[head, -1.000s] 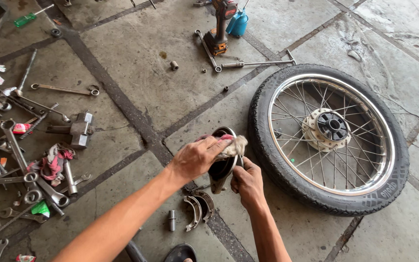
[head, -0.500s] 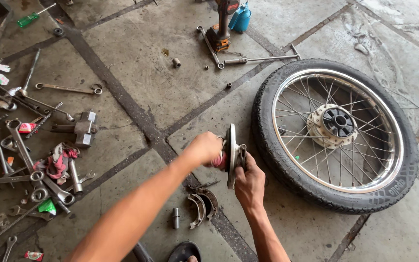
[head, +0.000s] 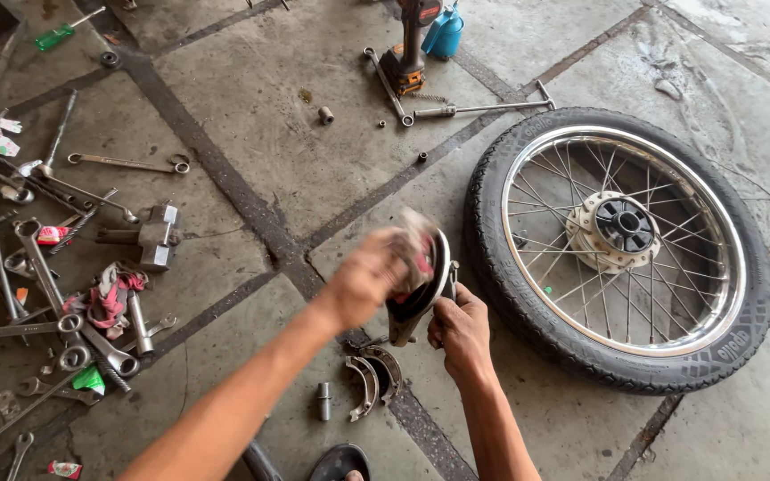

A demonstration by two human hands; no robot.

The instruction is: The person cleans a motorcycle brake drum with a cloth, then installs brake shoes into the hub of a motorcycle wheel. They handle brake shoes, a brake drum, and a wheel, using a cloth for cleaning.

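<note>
1. Way off to the left of the grip, a heap of wrenches [head: 37, 267] is lying spread over the concrete floor [head: 251, 134], with a reddish rag [head: 113, 294] bunched up in the middle of it and a small hammer head [head: 158, 236] sitting at its right edge.
2. The left hand [head: 372, 276] is coming in from the bottom left and pressing a rag [head: 421, 245] against the face of a round brake plate [head: 425, 285]. The hand is blurred, so it's clenched around the cloth as far as I can tell, fingers curled over it.
3. The brake plate is being held up off the floor, standing on edge between both hands, roughly at the centre of the view.
4. Right below the grip, a pair of curved brake shoes [head: 372, 383] is lying on the floor, with a short metal sleeve [head: 323, 401] just to their left.
5. The right hand [head: 461, 330] is pinching the plate's lower right edge, thumb and fingers closed on it, steadying it.
6. Just right of the grip, a spoked wheel [head: 621, 245] with its tyre on is lying flat, hub facing up.
7. Up beyond the grip, a cordless drill [head: 407, 49] is standing beside a blue bottle [head: 443, 31], and a long T-handle wrench [head: 483, 109] is lying near them.
</note>
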